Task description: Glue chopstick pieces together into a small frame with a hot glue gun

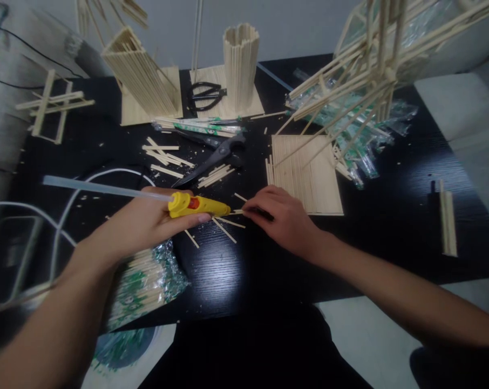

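Observation:
My left hand is wrapped round a yellow hot glue gun, with a long clear glue stick poking out of its back end. The gun's nozzle points right, close to the fingertips of my right hand. Between those pinched fingers is a short wooden stick, its end at the nozzle. Several cut stick pieces lie on the table just under the gun. Whether glue is coming out is too small to tell.
Beyond my hands lie black scissors, black-handled cutters and packed sticks. Two stick towers stand at the back. To the right are a flat stick panel and a large stick frame. A white cable loops at left.

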The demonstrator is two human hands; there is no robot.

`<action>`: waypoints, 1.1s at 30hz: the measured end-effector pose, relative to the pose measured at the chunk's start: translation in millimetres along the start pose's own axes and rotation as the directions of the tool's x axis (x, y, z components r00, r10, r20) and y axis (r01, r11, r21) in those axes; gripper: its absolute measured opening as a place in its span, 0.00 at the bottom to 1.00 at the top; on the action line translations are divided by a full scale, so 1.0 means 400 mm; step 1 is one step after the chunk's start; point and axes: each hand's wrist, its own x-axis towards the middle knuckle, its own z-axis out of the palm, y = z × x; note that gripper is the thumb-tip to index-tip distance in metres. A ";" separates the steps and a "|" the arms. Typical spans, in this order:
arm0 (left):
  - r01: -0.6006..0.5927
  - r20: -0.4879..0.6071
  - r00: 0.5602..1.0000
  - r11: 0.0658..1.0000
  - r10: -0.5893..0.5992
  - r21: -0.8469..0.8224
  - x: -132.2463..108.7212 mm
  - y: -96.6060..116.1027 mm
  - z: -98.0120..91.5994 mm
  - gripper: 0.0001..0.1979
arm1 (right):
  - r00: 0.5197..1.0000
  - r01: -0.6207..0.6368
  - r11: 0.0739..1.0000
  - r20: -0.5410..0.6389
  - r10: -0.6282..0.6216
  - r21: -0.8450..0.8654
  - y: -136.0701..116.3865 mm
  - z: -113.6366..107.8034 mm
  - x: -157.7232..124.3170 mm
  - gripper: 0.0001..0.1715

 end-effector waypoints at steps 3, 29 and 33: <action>0.004 0.016 1.000 1.000 -0.004 0.000 -0.008 -0.005 -0.012 0.18 | 1.000 -0.008 1.000 0.009 0.007 0.010 -0.002 -0.001 0.000 0.02; 0.029 0.070 0.997 1.000 -0.029 0.000 -0.018 -0.021 -0.041 0.21 | 0.999 -0.021 1.000 0.029 0.021 0.022 -0.004 -0.006 0.000 0.03; 0.030 0.053 0.998 0.999 -0.031 0.010 -0.018 -0.031 -0.036 0.21 | 0.998 -0.042 0.999 0.041 0.041 0.029 -0.003 -0.006 -0.002 0.04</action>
